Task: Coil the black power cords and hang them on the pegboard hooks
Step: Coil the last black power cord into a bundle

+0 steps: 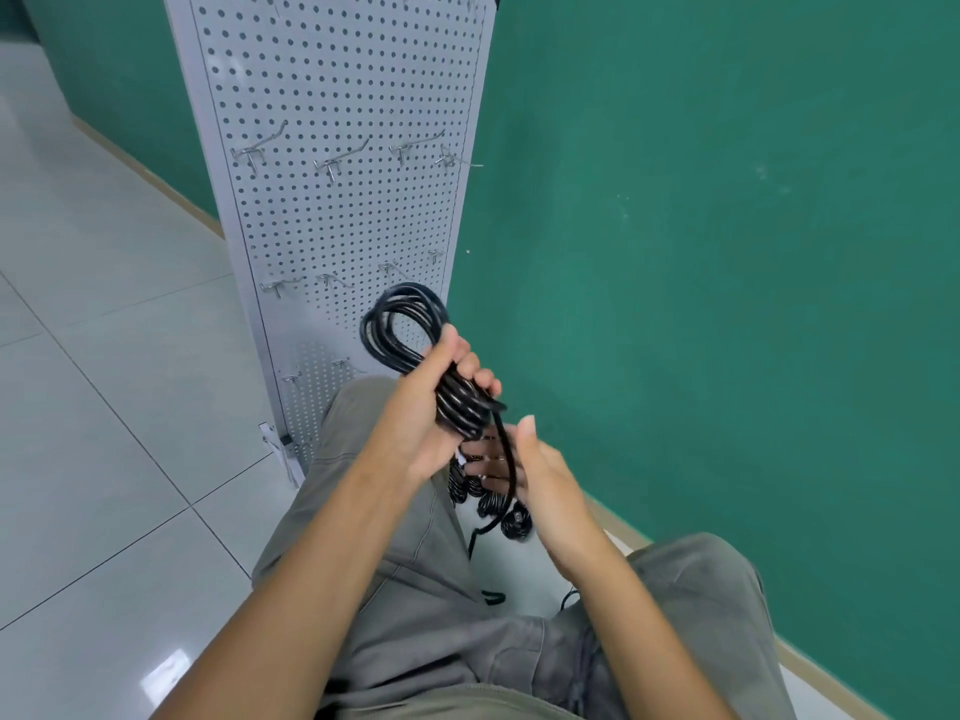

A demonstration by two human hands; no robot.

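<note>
Head view: left hand [436, 402] clenched around coiled black cord [402, 330], loops above fist; right hand [540, 470] pinching loose strand [506, 449]; no readable writing.

Left hand [434, 407] grips coiled black cord [402, 330]; right hand [540, 467] pinches its tail.

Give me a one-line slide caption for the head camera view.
Left hand grips a coiled black cord while right hand wraps its tail, before an empty-hooked pegboard.
</note>
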